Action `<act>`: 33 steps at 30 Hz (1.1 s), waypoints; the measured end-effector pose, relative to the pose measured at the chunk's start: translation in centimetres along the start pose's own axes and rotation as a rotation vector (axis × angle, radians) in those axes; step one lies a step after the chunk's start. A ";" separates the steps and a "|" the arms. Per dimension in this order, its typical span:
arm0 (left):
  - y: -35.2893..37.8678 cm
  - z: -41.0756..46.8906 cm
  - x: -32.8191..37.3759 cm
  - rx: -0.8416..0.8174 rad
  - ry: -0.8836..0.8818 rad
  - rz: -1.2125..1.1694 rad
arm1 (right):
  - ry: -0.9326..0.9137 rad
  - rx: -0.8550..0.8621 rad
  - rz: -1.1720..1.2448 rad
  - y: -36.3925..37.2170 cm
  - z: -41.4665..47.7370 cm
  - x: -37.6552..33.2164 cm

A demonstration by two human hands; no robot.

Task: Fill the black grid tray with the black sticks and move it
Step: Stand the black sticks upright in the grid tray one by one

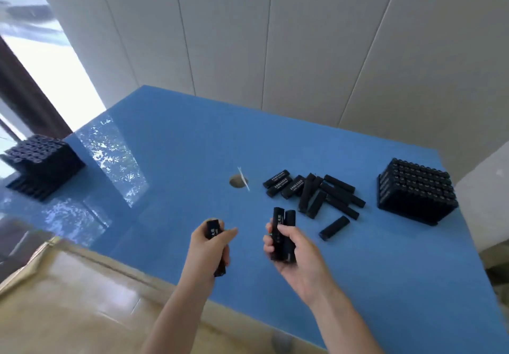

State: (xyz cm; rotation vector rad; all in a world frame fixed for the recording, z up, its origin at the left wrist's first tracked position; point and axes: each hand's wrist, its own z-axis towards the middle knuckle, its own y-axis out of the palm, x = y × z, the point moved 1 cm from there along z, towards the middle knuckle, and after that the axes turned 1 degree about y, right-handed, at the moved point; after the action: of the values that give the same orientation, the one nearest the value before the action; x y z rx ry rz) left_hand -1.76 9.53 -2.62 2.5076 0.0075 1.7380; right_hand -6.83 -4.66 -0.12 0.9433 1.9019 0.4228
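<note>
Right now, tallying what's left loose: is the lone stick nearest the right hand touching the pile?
Apart. The head view shows blue table between the lone stick and the pile.

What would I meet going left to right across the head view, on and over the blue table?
Stacked trays → left hand holding a stick → table hole → right hand holding sticks → loose stick pile → full tray.

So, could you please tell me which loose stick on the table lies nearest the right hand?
The lone stick lying apart from the pile, just beyond the right hand; the rest overlap in a heap farther back.
</note>
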 end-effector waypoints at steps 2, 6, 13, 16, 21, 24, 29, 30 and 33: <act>-3.2 -0.6 0.6 0.016 -0.051 -0.103 | 0.023 -0.021 -0.021 2.5 -0.3 2.2; -10.5 -2.2 1.3 0.044 -0.111 -0.234 | 0.057 -0.093 -0.034 7.9 -1.0 7.7; -23.9 -4.8 3.5 -0.026 -0.144 -0.215 | 0.005 -0.168 -0.362 18.9 -2.1 18.9; -28.8 -5.3 4.4 -0.028 -0.134 -0.185 | -0.085 -0.142 -0.512 22.6 -1.9 23.0; -35.1 -5.2 5.3 -0.105 -0.096 -0.102 | -0.110 -0.200 -0.600 27.8 -2.0 27.5; -37.7 -3.9 5.5 -0.101 -0.075 -0.139 | -0.059 -0.265 -0.604 30.0 -0.5 29.0; -41.9 -0.7 6.2 -0.002 -0.044 -0.169 | -0.008 -0.289 -0.688 32.3 3.5 29.2; -42.9 0.1 6.4 0.024 -0.045 -0.170 | -0.013 -0.262 -0.738 32.6 4.5 29.1; -45.6 3.1 7.0 0.091 -0.058 -0.171 | 0.015 -0.198 -0.908 33.2 8.2 28.9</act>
State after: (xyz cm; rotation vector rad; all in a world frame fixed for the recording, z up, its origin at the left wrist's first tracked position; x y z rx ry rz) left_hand 5.78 55.09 -0.71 2.5341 0.2951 1.6327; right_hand 7.03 37.86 -0.54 -0.0994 2.0299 0.0610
